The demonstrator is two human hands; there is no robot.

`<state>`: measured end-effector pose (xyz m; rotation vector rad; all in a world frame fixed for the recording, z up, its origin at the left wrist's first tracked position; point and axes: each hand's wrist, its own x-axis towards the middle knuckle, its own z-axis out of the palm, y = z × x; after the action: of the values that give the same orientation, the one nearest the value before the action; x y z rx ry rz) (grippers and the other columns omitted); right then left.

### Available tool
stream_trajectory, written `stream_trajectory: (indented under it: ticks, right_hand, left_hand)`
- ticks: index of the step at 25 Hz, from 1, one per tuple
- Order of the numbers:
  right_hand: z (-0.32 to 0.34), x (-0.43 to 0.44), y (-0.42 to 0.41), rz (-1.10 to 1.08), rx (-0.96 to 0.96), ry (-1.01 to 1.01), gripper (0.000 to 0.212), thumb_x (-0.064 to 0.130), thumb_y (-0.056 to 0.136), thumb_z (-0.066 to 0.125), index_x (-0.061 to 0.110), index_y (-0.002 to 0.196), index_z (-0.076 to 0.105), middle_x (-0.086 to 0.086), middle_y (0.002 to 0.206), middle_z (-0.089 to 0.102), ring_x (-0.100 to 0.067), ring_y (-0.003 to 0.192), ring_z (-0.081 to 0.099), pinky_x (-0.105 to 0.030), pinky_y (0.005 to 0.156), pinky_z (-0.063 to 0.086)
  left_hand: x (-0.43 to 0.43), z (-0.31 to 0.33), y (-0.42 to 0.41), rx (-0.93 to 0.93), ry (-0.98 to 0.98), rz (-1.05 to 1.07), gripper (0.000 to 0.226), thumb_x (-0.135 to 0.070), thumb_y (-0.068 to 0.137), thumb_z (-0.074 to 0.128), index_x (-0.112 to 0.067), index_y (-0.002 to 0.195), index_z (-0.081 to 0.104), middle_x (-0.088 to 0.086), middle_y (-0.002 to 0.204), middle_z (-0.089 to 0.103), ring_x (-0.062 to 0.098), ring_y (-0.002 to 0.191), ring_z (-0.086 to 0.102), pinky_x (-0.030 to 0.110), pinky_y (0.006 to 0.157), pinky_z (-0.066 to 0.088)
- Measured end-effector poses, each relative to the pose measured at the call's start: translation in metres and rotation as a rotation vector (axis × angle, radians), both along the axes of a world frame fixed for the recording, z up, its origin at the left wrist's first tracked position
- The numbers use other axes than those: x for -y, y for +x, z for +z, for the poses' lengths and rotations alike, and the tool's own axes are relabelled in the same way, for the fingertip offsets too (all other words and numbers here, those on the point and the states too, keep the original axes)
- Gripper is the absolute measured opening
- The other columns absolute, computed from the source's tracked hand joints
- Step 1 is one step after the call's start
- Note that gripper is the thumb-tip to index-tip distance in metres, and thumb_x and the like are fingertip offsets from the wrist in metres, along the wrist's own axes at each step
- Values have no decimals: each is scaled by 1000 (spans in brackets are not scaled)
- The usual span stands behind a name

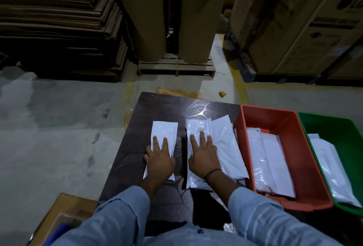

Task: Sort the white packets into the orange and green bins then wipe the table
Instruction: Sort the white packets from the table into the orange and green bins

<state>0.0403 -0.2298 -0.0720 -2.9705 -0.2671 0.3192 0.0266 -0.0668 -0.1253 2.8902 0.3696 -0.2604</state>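
On the dark table (pixel 163 106) lie white packets. A single packet (pixel 165 130) lies on the left, and my left hand (pixel 159 157) rests flat on it with straight fingers. To its right lies a pile of packets (pixel 225 141), and my right hand (pixel 203 153) presses flat on the pile's left side. The orange bin (pixel 271 114) stands right of the table and holds several white packets (pixel 269 161). Beside it, at the far right, the green bin (pixel 334 126) holds more packets (pixel 332 171).
A cardboard box (pixel 59 212) sits low at the left by my sleeve. Beyond the table is concrete floor, a wooden pallet (pixel 174 67) with two big paper rolls, stacked cardboard sheets (pixel 59 20) at the left and large cartons (pixel 298 22) at the right.
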Motion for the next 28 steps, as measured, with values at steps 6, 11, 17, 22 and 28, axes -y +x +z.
stream_trajectory:
  ticks: [6,11,17,22,28]
  right_hand:
    - [1,5,2,18,1,22,78,32,90,51,24,158,13,-15,165,6,-43,149,10,-57,113,26]
    - [9,8,4,14,78,90,71,34,91,52,24,156,24,-15,164,15,-42,148,17,-56,111,28]
    - [43,20,25,-70,187,186,69,32,93,52,26,156,24,-13,164,16,-39,147,19,-57,113,27]
    - [74,42,34,-132,336,137,64,31,95,50,23,155,29,-13,163,20,-45,145,20,-60,112,26]
    - [90,92,23,-189,429,157,62,27,95,52,25,154,33,-13,163,23,-44,140,25,-60,107,30]
  left_hand:
    - [1,5,-8,-7,-33,39,80,-49,91,51,-28,159,14,12,168,2,41,138,28,53,110,31]
    - [5,23,-4,26,-68,74,77,-45,93,50,-27,159,14,11,168,0,39,138,28,53,111,30]
    - [14,67,18,111,-149,71,74,-40,96,49,-26,159,13,11,167,-4,42,141,21,56,112,25]
    - [46,104,28,190,-216,11,72,-35,96,49,-26,159,15,11,167,-1,41,139,22,55,112,25]
    - [97,133,24,240,-312,-109,71,-37,97,46,-26,159,14,10,167,-3,41,137,20,56,113,22]
